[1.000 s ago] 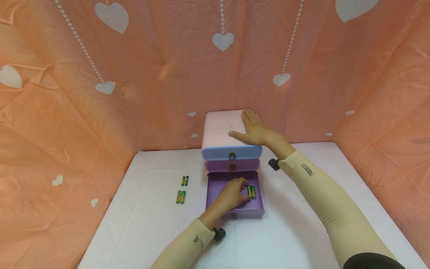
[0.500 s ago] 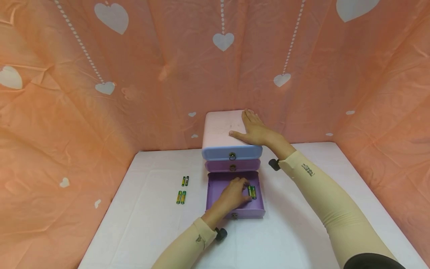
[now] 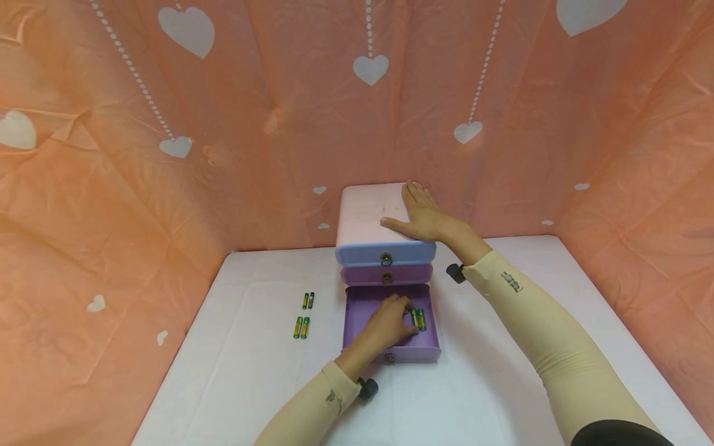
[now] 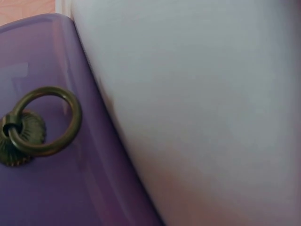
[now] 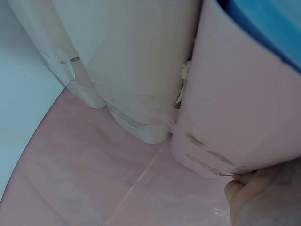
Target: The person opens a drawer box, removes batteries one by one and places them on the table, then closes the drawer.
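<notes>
A small pink drawer cabinet (image 3: pixel 365 214) stands against the back curtain. My right hand (image 3: pixel 421 217) rests on its top right side, fingers spread; in the right wrist view, part of that hand (image 5: pixel 263 197) touches the pink casing (image 5: pixel 235 108). The bottom purple drawer (image 3: pixel 357 310) is pulled out. My left hand (image 3: pixel 385 322) reaches into it, with thumb and fingertips at the two ends of the left one of two green-yellow batteries (image 3: pixel 421 319) lying side by side. The left wrist view shows only the drawer front with its ring pull (image 4: pixel 70 127).
Two smaller batteries (image 3: pixel 308 301) and two larger batteries (image 3: pixel 301 327) lie in pairs on the white table (image 3: pixel 251 371), left of the drawer. Above the open drawer, a purple drawer (image 3: pixel 362 274) and a blue drawer (image 3: pixel 362 254) are closed. An orange curtain (image 3: pixel 279 155) surrounds the table.
My left hand has shifted very slightly to the right at the two batteries in the drawer. The right hand stays in place on the cabinet.
</notes>
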A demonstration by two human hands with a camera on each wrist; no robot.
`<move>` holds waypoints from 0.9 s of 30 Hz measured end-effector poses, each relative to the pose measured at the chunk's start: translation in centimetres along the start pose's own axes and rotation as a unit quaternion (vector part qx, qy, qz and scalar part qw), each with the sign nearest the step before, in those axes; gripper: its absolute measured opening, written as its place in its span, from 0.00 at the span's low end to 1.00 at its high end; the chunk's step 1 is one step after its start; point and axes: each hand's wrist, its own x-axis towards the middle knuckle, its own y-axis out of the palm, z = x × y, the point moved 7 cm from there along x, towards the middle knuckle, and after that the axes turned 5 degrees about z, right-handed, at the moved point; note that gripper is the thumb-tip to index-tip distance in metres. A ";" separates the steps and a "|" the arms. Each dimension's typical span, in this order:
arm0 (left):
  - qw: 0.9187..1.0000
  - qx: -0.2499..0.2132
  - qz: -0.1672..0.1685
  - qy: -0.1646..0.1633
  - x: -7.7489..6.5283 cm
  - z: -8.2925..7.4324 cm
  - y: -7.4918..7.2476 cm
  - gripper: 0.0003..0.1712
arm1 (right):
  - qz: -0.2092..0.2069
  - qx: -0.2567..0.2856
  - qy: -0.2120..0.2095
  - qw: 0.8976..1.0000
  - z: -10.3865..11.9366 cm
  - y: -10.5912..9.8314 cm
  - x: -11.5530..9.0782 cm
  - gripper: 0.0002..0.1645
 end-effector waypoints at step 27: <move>0.999 -0.047 -0.007 0.006 -1.6 0.6 -1.7 0.24 | -0.001 0.003 0.000 1.000 0.1 0.0 -0.2 0.68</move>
